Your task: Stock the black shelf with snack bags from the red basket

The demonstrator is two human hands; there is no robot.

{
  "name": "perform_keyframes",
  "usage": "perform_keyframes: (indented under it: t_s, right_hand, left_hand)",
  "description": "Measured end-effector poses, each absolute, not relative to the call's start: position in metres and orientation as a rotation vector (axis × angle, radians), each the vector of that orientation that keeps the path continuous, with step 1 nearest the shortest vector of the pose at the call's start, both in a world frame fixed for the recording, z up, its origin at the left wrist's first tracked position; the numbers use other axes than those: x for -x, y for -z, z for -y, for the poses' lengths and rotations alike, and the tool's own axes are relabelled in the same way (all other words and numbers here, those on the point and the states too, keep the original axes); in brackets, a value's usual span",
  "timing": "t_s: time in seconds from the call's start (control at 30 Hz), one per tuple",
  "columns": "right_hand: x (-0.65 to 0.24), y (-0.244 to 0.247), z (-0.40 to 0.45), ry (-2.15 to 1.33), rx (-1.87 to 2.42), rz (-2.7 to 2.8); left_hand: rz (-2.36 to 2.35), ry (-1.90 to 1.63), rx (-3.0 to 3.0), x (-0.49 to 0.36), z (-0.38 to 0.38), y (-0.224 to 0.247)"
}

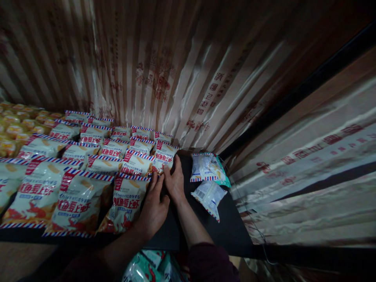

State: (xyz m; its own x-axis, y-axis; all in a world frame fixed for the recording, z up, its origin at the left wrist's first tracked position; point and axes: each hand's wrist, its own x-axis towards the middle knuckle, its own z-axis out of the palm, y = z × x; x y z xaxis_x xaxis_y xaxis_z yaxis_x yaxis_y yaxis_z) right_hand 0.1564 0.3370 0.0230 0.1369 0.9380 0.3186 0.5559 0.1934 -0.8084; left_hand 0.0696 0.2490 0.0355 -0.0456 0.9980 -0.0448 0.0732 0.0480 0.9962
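White snack bags with red lettering and red-and-blue striped ends stand in rows on a dark table. My right hand (175, 181) is at the snack bag (163, 156) at the right end of one row, thumb on its lower front and fingers along its right side. Close beside it, my left hand (154, 213) has its fingers stretched toward the same bag's lower edge, near the top of a larger-looking front bag (126, 201). Whether the left fingertips press on the bag cannot be made out. Another bag (136, 162) stands just left of the fingertips.
Several yellow round packs (17, 127) sit at the far left. To the right lie a silver-white bag (210, 197), another striped bag (201, 166) and a teal bag (223, 174) on the black tabletop (232, 225). Teal packs (143, 266) are below the front edge. Pleated curtains (164, 58) hang behind.
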Motion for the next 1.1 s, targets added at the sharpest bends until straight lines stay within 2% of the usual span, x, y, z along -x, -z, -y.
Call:
perform_keyframes:
  t_s: [0.73,1.1]
  right_hand:
    - [-0.152,-0.029,-0.340,-0.644,1.522,1.528]
    - [-0.164,-0.017,-0.314,-0.448,1.492,1.557]
  left_hand:
    - [-1.379,-1.038,-1.195,-0.067,-0.248,-0.048]
    - [-1.359,-1.034,-1.223,-0.070,-0.240,-0.047]
